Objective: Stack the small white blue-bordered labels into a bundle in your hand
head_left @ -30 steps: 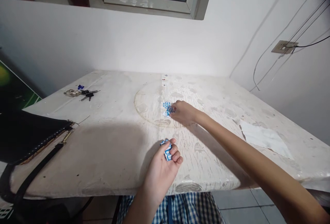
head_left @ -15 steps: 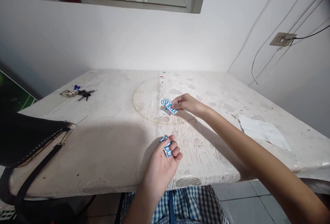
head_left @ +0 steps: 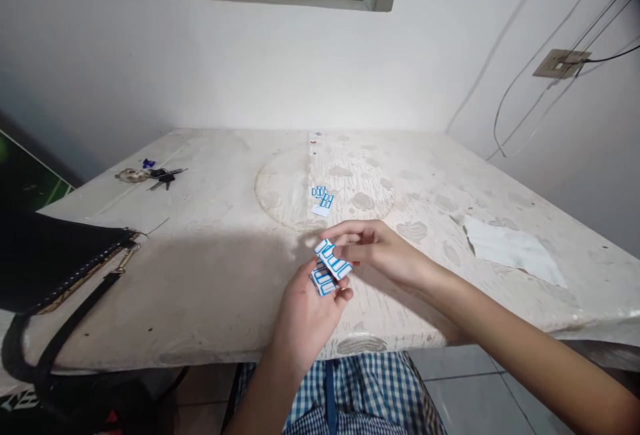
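Note:
My left hand (head_left: 314, 311) lies palm up over the front of the table, its fingers curled round a small stack of white cards with blue outlines (head_left: 323, 279). Just above that stack, my right hand (head_left: 373, 248) pinches another blue-outlined white card (head_left: 333, 260) between thumb and fingers; whether it is one piece or several I cannot tell. The two sets overlap. Farther back on the table lie more small white pieces with blue outlines (head_left: 324, 199), beside a plain white slip (head_left: 320, 211).
A worn, pale cloth-covered table (head_left: 210, 301) spans the view. Keys (head_left: 164, 176) lie at the back left, a black bag (head_left: 60, 261) with its strap at the left edge. A torn white sheet (head_left: 515, 255) rests on the right. A socket (head_left: 561, 63) with cables is on the wall.
My right hand has drawn back from the pieces on the table, bringing a blue-outlined card to my left hand. My left hand has opened slightly around its stack.

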`<state>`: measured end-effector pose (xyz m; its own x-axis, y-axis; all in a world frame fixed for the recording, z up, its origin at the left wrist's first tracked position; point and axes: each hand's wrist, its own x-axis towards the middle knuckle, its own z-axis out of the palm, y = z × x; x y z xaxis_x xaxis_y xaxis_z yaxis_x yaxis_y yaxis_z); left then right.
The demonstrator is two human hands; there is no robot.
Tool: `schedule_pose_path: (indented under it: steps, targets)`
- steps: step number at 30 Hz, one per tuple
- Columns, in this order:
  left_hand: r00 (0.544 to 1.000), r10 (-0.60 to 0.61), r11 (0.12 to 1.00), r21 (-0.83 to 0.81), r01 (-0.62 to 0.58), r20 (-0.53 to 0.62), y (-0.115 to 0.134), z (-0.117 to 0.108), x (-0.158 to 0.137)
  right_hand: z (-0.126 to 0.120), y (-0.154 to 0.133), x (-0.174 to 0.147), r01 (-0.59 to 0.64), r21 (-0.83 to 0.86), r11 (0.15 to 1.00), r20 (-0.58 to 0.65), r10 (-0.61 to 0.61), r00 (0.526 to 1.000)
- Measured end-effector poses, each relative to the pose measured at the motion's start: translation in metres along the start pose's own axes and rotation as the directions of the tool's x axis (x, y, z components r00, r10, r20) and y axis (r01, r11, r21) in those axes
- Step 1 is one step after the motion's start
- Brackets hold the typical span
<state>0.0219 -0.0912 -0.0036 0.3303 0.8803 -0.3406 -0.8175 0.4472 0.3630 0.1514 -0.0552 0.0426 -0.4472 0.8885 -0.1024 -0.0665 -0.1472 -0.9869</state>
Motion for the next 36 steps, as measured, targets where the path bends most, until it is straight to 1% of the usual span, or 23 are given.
schedule_pose_path:
  steps: [6, 12, 16, 20, 23, 27, 31, 32, 34, 36]
  targets:
    - [1.000, 0.001, 1.000, 0.015, -0.001, -0.011, -0.001, -0.001, 0.000, -0.006, 0.008, 0.001, 0.016, 0.003, 1.000, 0.027, -0.016, 1.000]
    - [0.999, 0.007, 1.000, 0.014, -0.007, -0.050, -0.003, -0.003, 0.004, -0.008, 0.003, -0.004, -0.015, -0.086, 0.996, 0.067, 0.021, 0.998]
    - [0.999, -0.001, 1.000, 0.011, 0.001, -0.038, -0.003, -0.001, 0.005, -0.004, 0.000, -0.006, -0.009, -0.188, 0.982, 0.041, 0.017, 0.999]
    - [1.000, 0.022, 1.000, 0.021, -0.021, -0.013, -0.003, 0.001, 0.004, 0.004, 0.001, -0.005, -0.005, -0.236, 0.972, 0.084, 0.026, 0.996]
    - [1.000, 0.018, 1.000, 0.021, -0.018, -0.002, -0.003, 0.001, 0.004, 0.009, 0.002, -0.003, -0.018, -0.272, 0.962, 0.064, 0.037, 0.997]
    - [0.999, 0.026, 1.000, 0.017, -0.026, 0.020, -0.004, -0.001, 0.005, 0.011, 0.003, 0.000, -0.036, -0.238, 0.971, 0.065, 0.053, 0.996]
    - [0.998, 0.044, 0.999, 0.020, -0.045, 0.038, -0.005, -0.001, 0.006, 0.013, 0.003, 0.003, -0.097, -0.237, 0.967, 0.036, 0.109, 0.993]
    - [0.998, 0.048, 0.999, 0.023, -0.049, 0.043, -0.004, 0.000, 0.006, 0.014, 0.002, 0.004, -0.098, -0.269, 0.958, 0.027, 0.109, 0.994]
    - [0.998, 0.050, 0.998, 0.027, -0.052, 0.044, -0.004, 0.002, 0.006, 0.016, 0.001, 0.004, -0.071, -0.383, 0.921, 0.011, 0.082, 0.997]
    - [0.999, 0.045, 0.999, -0.003, -0.045, -0.002, -0.004, 0.003, 0.005, 0.018, 0.001, 0.003, -0.030, -0.533, 0.846, 0.002, 0.036, 0.999]
